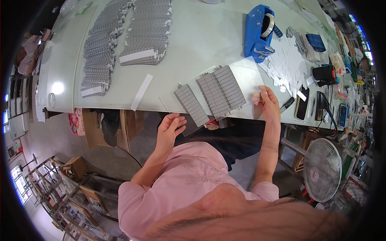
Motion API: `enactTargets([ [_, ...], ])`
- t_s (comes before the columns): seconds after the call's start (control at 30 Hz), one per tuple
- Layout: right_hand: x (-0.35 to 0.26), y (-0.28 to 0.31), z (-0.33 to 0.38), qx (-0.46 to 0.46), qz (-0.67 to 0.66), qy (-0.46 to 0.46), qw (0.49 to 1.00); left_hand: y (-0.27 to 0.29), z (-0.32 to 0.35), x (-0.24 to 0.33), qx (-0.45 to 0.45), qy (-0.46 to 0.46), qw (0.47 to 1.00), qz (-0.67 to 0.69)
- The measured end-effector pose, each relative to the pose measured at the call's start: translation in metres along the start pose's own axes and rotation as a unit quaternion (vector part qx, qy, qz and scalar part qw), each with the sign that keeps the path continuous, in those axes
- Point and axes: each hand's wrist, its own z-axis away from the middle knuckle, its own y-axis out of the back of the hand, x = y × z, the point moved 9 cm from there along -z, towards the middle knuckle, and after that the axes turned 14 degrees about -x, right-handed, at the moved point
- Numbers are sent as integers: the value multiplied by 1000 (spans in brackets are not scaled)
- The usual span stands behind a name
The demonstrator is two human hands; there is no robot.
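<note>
A clear sheet (251, 72) lies at the table's front edge, partly past it. On it rest grey gridded strips: a single one (191, 105) at the left and an overlapping group (221, 91) to its right. My left hand (171, 127) is by the sheet's lower left edge, fingers curled toward the thumb. At the sheet's right side, my right hand (267, 102) has its thumb and index finger pinched together. What either hand holds, if anything, is too small or too clear to make out.
Stacks of grey strips (146, 30) fill the table's far left. One white paper strip (141, 92) lies alone in front. A blue tape dispenser (255, 34), a heap of white strips (286, 60), a phone (301, 107) and a black marker (287, 104) are rightward. A fan (322, 170) stands below.
</note>
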Motion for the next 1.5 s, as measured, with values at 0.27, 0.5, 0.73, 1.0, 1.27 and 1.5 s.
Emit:
enactTargets([
  [0.27,1,1,-1,-14,-16,-2,1000,2,0,-1,3,0,1000,1],
  [0.5,-1,2,0,-15,-32,6,999,9,3,0,28,-30,999,-3],
  [0.73,-1,4,2,-20,-47,13,999,5,5,2,30,-10,999,-2],
  [1.0,-1,-2,4,-41,-69,18,997,7,-4,-8,41,-41,997,51],
  [1.27,-5,1,6,-29,-56,22,998,4,-14,-14,33,-49,994,93],
  [1.5,-4,12,9,-16,-61,24,998,3,-7,-13,32,-4,997,67],
])
